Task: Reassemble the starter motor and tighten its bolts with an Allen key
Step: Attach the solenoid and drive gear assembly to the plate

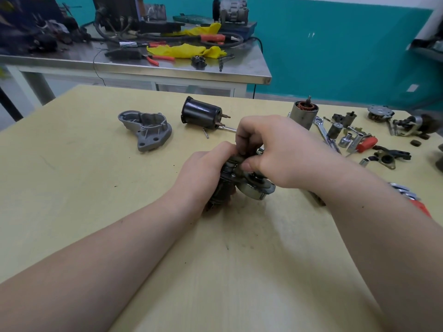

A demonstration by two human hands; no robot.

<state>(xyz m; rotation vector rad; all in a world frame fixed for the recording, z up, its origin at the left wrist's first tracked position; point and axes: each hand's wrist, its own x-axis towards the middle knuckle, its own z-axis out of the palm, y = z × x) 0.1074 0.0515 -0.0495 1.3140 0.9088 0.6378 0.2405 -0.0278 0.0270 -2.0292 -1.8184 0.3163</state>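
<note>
A starter motor sub-assembly [254, 189], a dark cylinder with a round metal end plate, stands on the wooden table [96, 188] at the centre. My left hand [203, 168] grips its left side. My right hand [271, 149] pinches a small part at its top with curled fingers; the part is mostly hidden. A grey aluminium nose housing [146, 129] lies to the far left. A black cylindrical motor case [200, 113] lies on its side behind my hands. An armature [304, 113] with copper windings stands upright at the back right.
Sockets, a spanner [323, 130], a red-handled tool [366, 143] and small starter parts are scattered at the right of the table. A red-handled tool [417, 204] lies by my right forearm. Behind stands a steel bench [167, 70] with cables, yellow cloth and pliers.
</note>
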